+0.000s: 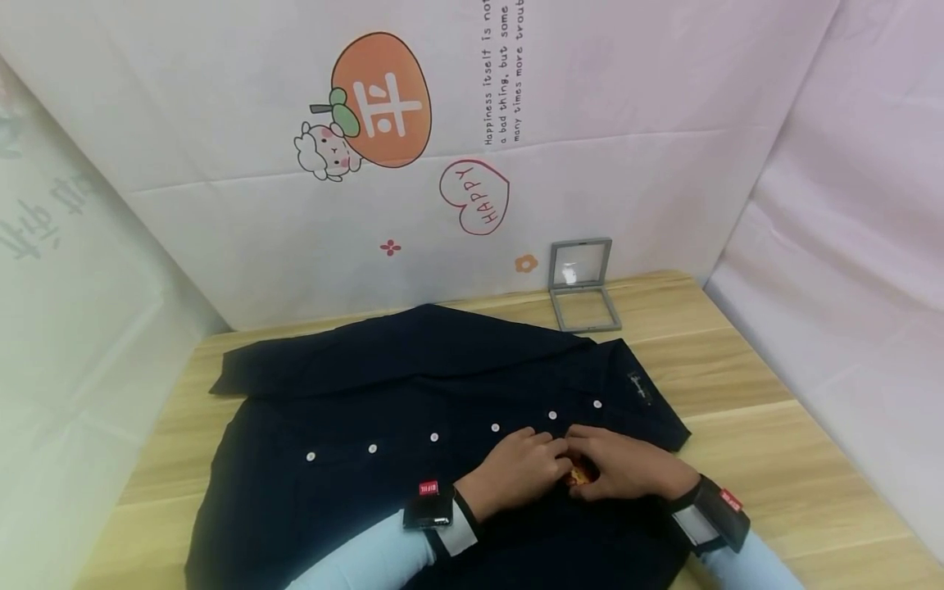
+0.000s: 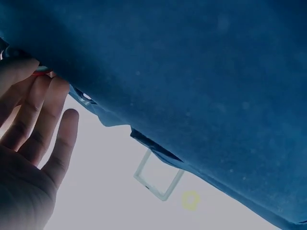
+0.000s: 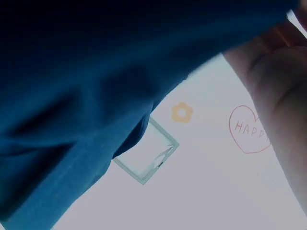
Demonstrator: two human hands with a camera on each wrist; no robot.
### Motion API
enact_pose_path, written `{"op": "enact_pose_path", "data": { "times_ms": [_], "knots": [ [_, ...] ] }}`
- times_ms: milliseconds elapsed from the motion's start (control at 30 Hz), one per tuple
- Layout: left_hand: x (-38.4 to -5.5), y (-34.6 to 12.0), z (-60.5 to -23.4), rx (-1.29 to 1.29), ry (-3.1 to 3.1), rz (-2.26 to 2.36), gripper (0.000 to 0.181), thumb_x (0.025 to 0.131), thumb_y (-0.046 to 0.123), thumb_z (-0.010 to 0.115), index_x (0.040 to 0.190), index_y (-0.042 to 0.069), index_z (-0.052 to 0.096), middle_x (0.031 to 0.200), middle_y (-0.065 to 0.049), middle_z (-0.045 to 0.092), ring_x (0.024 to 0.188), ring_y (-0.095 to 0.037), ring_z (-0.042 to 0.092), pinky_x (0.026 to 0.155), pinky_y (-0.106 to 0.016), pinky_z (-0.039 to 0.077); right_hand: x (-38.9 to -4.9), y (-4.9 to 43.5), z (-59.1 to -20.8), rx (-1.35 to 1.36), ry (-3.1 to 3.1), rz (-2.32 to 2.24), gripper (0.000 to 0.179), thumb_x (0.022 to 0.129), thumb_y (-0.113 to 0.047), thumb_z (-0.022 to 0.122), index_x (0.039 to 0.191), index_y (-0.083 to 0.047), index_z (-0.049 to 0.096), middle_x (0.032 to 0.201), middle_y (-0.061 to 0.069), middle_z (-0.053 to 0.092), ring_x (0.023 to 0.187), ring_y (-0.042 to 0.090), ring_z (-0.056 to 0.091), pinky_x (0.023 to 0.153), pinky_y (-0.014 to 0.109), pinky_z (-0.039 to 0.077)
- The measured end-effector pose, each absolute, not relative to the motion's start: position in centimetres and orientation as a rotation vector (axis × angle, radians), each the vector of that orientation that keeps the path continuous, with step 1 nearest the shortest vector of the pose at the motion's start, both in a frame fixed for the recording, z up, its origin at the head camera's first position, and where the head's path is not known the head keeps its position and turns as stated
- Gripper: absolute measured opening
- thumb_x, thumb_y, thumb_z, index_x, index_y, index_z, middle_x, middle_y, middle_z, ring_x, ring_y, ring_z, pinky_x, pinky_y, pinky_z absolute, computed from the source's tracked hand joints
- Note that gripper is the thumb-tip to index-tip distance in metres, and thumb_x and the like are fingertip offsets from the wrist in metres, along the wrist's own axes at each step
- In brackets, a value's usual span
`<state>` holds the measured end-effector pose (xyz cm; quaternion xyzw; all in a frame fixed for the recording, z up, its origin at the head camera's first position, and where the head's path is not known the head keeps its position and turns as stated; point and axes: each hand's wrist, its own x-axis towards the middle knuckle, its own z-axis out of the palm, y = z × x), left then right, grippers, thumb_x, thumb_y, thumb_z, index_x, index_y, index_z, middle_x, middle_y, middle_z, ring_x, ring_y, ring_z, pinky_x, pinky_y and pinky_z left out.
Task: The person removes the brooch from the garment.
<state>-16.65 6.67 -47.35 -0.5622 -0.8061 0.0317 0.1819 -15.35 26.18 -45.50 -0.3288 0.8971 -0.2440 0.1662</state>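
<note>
A navy button-up shirt lies spread on the table, its white buttons in a row and its collar toward the right. Over the front of the shirt, near the collar end, my two hands meet. Between the thumb and fingers of my right hand shows a small badge-like piece, patterned orange and yellow and mostly covered. The curled fingers of my left hand touch the right fingertips and pinch at the same piece, whose red edge shows at the fingertips in the left wrist view. Shirt fabric fills much of both wrist views.
A grey hinged display frame with clear panes stands open at the back of the wooden table, behind the collar. A printed white cloth hangs behind the table and along both sides.
</note>
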Motion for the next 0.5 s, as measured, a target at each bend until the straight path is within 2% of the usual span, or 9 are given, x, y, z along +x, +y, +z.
{"op": "enact_pose_path", "data": {
  "times_ms": [133,367,500],
  "knots": [
    [-16.6,6.6,-47.2,-1.570,-2.304,0.091,0.013,0.088,0.033,0.055,0.094,0.028,0.065,0.098,0.011,0.061,0.080,-0.003,0.055,0.066,-0.019,0.042,-15.1,26.1,-45.0,-0.936,2.604,-0.629,0.026,0.080,-0.043,0.064,0.102,-0.032,0.056,0.095,-0.014,0.046,0.076,0.003,0.048,0.063,0.018,0.042],
    [-16.8,6.4,-46.9,-1.562,-2.345,0.051,0.013,0.086,0.032,0.056,0.092,0.024,0.064,0.086,0.011,0.064,0.076,-0.004,0.055,0.064,-0.020,0.040,-14.4,25.8,-44.0,-0.885,2.732,-0.487,0.022,0.081,-0.044,0.063,0.097,-0.029,0.059,0.090,-0.012,0.048,0.070,0.001,0.043,0.057,0.018,0.038],
    [-17.0,6.4,-47.0,-1.556,-2.357,0.037,0.014,0.085,0.034,0.057,0.094,0.024,0.062,0.085,0.011,0.063,0.075,-0.005,0.054,0.064,-0.021,0.040,-14.1,25.4,-43.7,-0.882,2.773,-0.440,0.021,0.081,-0.042,0.063,0.093,-0.025,0.059,0.085,-0.011,0.047,0.065,0.000,0.041,0.054,0.017,0.036]
  ]
}}
